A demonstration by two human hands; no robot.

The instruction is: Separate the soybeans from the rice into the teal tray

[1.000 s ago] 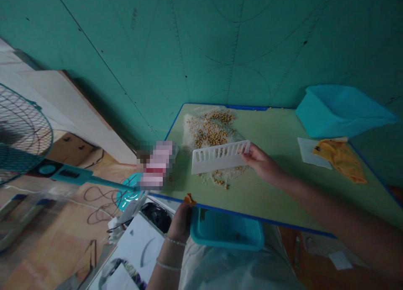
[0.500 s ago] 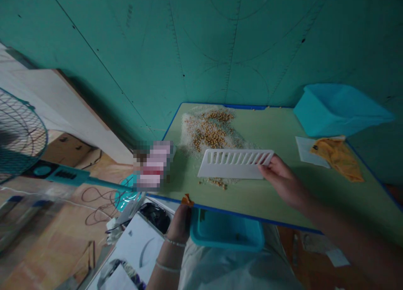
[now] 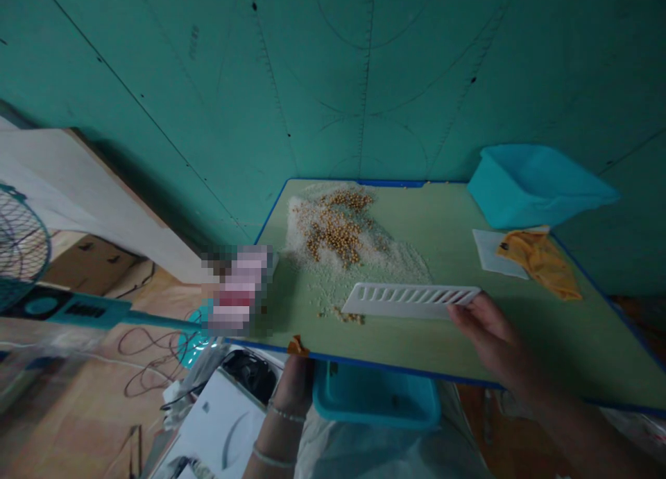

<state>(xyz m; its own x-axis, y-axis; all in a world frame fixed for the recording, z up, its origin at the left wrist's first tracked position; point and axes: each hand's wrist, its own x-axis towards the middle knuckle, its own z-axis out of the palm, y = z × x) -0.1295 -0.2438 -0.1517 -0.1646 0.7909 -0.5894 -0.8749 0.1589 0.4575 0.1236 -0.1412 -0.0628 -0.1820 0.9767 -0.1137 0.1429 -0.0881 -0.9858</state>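
Note:
My right hand (image 3: pixel 489 337) pinches the right end of a white slotted plastic strip (image 3: pixel 400 307), held tilted low above the table (image 3: pixel 427 354). Just past its left end lie a few scattered yellow beans (image 3: pixel 354 318). Behind it spreads a heap of pale small grains (image 3: pixel 400 257) with round yellow-brown beans (image 3: pixel 336 236) on top. At the front edge, my left hand (image 3: pixel 297 378) is beside the left wall of a blue plastic tub (image 3: pixel 377 416) that sits at my lap, partly under the tabletop. Its fingers are hidden, so its grip cannot be made out.
A blue bin (image 3: pixel 541 191) stands at the back right, near an orange cloth (image 3: pixel 544 257) and a white sheet (image 3: pixel 486 250). A blurred-out pink item (image 3: pixel 239 291) sits at the left edge. An orange scrap (image 3: pixel 297 346) marks the front edge. A green wall (image 3: pixel 406 83) rises behind.
My right hand has drawn the slotted strip nearer to me and rightward, away from the heap, and it lies flatter. My left hand stays by the tub. The view has shifted slightly.

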